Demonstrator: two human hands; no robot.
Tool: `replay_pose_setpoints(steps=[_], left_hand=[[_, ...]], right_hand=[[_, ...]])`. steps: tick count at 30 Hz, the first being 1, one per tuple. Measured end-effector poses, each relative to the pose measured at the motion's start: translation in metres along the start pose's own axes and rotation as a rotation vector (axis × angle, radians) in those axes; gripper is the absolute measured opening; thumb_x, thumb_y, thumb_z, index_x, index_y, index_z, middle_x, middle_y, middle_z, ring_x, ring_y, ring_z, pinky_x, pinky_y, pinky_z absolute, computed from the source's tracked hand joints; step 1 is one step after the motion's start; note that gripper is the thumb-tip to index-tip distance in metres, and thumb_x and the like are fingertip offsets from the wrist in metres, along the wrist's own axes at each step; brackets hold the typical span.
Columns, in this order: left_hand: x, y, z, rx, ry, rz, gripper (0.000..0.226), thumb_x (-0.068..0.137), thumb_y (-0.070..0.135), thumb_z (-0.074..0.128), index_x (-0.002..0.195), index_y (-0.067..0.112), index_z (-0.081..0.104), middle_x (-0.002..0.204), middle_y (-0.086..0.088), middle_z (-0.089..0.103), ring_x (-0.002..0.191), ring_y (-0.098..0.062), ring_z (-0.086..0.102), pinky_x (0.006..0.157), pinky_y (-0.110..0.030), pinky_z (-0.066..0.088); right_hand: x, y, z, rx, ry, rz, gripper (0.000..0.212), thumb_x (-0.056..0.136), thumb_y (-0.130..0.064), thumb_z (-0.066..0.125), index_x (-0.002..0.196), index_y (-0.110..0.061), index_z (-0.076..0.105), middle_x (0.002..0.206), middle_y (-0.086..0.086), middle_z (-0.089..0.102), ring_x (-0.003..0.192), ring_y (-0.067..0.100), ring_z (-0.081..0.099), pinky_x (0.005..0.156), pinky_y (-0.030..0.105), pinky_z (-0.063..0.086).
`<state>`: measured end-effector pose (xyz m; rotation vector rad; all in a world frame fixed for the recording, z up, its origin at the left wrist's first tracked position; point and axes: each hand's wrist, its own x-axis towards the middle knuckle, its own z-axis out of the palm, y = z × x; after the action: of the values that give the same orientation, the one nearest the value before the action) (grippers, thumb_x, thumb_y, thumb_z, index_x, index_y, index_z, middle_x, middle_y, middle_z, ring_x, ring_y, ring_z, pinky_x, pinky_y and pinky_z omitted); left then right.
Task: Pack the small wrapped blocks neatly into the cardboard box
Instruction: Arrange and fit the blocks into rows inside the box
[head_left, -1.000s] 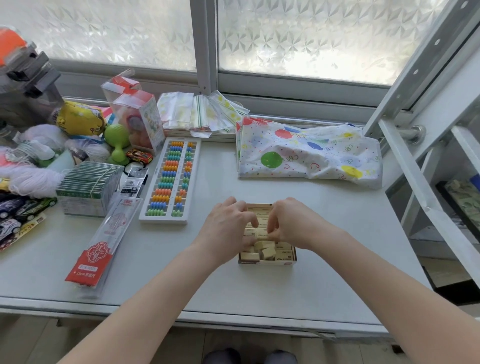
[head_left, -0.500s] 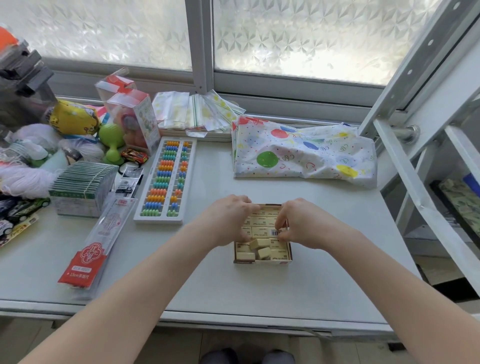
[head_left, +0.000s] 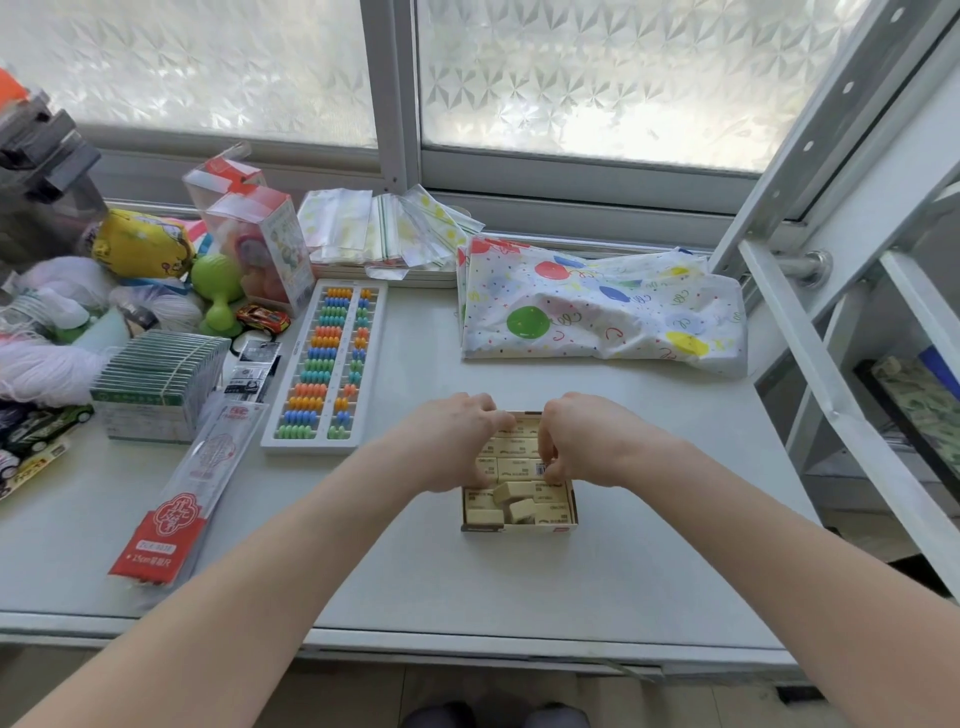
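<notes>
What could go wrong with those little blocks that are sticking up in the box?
Two wrapped blocks lie tilted near the front of the cardboard box, on top of the flat ones. If they stay crooked, the layer probably won't sit flat. The right hand is pinching a block in the middle while the left hand curls over the box's left side; pressing hard could nudge neat neighbours out of line, or slide the light box on the smooth table.
</notes>
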<state>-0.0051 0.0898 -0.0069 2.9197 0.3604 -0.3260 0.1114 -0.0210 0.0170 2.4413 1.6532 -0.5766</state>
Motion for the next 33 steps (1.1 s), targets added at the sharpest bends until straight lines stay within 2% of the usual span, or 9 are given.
replay_pose_setpoints(steps=[4,6,10,12,15,21,26,30,33], left_hand=[[0.005,0.003,0.003,0.055,0.028,-0.017,0.068,0.08,0.044,0.066,0.136,0.018,0.036,0.123,-0.007,0.051,0.113,-0.024,0.049,0.09,-0.037,0.047],[0.005,0.003,0.004,0.048,0.053,0.004,0.066,0.08,0.044,0.065,0.133,0.016,0.037,0.119,-0.007,0.054,0.109,-0.025,0.051,0.087,-0.036,0.046],[0.0,0.001,0.006,0.009,0.112,0.02,0.066,0.08,0.044,0.063,0.132,0.018,0.033,0.116,-0.006,0.057,0.104,-0.024,0.052,0.082,-0.034,0.045],[-0.001,0.002,0.006,0.001,0.117,0.011,0.065,0.08,0.044,0.064,0.131,0.018,0.032,0.116,-0.005,0.057,0.104,-0.024,0.052,0.081,-0.034,0.044],[-0.002,0.003,0.005,-0.019,0.114,-0.021,0.065,0.079,0.043,0.066,0.129,0.018,0.033,0.116,-0.005,0.057,0.104,-0.024,0.053,0.082,-0.035,0.046],[-0.001,0.005,0.007,-0.038,0.121,-0.025,0.063,0.078,0.042,0.068,0.127,0.017,0.036,0.117,-0.004,0.057,0.106,-0.023,0.052,0.085,-0.036,0.048],[-0.001,0.001,0.01,-0.061,0.124,-0.024,0.062,0.079,0.043,0.067,0.127,0.018,0.037,0.121,-0.002,0.055,0.109,-0.021,0.05,0.086,-0.034,0.046],[-0.001,-0.001,0.013,-0.074,0.115,-0.027,0.061,0.079,0.044,0.067,0.126,0.019,0.039,0.122,-0.001,0.053,0.11,-0.019,0.049,0.084,-0.031,0.043],[-0.002,-0.006,0.012,-0.221,0.077,-0.058,0.062,0.076,0.046,0.07,0.126,0.023,0.042,0.123,0.002,0.052,0.112,-0.017,0.049,0.09,-0.032,0.046]], right_hand=[[0.001,-0.003,-0.001,-0.061,-0.014,-0.046,0.013,0.079,-0.026,0.069,0.086,-0.016,0.063,0.068,-0.005,0.038,0.075,0.021,0.048,0.06,0.025,0.036],[0.001,-0.004,-0.001,-0.066,-0.018,-0.063,0.015,0.077,-0.024,0.07,0.081,-0.017,0.058,0.066,-0.006,0.036,0.073,0.02,0.047,0.056,0.024,0.034],[0.001,0.002,0.0,-0.058,-0.018,-0.104,0.022,0.071,-0.027,0.071,0.082,-0.009,0.066,0.07,-0.002,0.05,0.067,0.016,0.049,0.052,0.026,0.039],[0.001,0.006,0.002,-0.048,-0.008,-0.135,0.024,0.069,-0.03,0.07,0.081,-0.009,0.067,0.078,0.003,0.061,0.072,0.018,0.055,0.056,0.027,0.047],[0.0,0.011,0.005,-0.016,0.022,-0.16,0.027,0.067,-0.033,0.07,0.08,-0.011,0.066,0.084,0.004,0.065,0.083,0.02,0.058,0.072,0.034,0.053],[0.001,0.013,0.006,-0.018,0.01,-0.159,0.026,0.069,-0.034,0.071,0.085,-0.014,0.066,0.09,0.001,0.062,0.086,0.019,0.057,0.072,0.031,0.051],[0.003,0.013,0.009,-0.007,0.029,-0.168,0.027,0.068,-0.033,0.071,0.084,-0.012,0.066,0.089,0.002,0.063,0.087,0.02,0.058,0.076,0.035,0.053],[-0.004,0.024,0.01,0.17,0.093,-0.13,0.027,0.066,-0.036,0.075,0.081,-0.019,0.061,0.087,-0.005,0.058,0.083,0.013,0.051,0.076,0.028,0.049],[-0.01,0.035,0.011,0.562,0.214,-0.048,0.02,0.064,-0.026,0.081,0.077,-0.018,0.067,0.08,-0.004,0.067,0.072,0.007,0.059,0.068,0.024,0.05]])
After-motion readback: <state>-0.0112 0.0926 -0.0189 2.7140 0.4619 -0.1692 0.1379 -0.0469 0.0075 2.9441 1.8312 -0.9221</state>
